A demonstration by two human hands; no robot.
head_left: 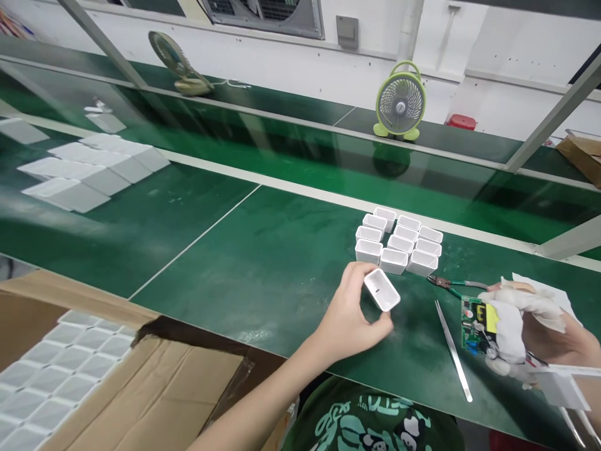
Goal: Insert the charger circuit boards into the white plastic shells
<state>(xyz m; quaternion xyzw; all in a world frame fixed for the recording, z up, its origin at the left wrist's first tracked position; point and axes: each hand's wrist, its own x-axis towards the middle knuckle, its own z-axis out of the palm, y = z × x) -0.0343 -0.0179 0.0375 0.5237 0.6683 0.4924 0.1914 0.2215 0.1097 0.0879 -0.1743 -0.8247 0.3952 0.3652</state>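
My left hand (350, 319) is closed around a small white plastic case (382, 289), its open top tilted toward me and a dark slot showing inside. My right hand (539, 319), in a white glove with bare fingertips, grips a green circuit board (469, 322) with a yellow-wrapped part and blue components. Wires and a white flat piece (563, 388) hang below that hand. Between the hands, metal tweezers (453, 351) lie on the bench. Diagonal cutters (451, 283) with green handles rest just beyond the board, close to my right fingers.
Several open white cases (394, 262) stand grouped behind my left hand. More white cases (89, 169) sit at the far left of the green bench (225, 263). A cardboard box (173, 382) holding white cases is at lower left. A green fan (401, 103) stands on the back shelf.
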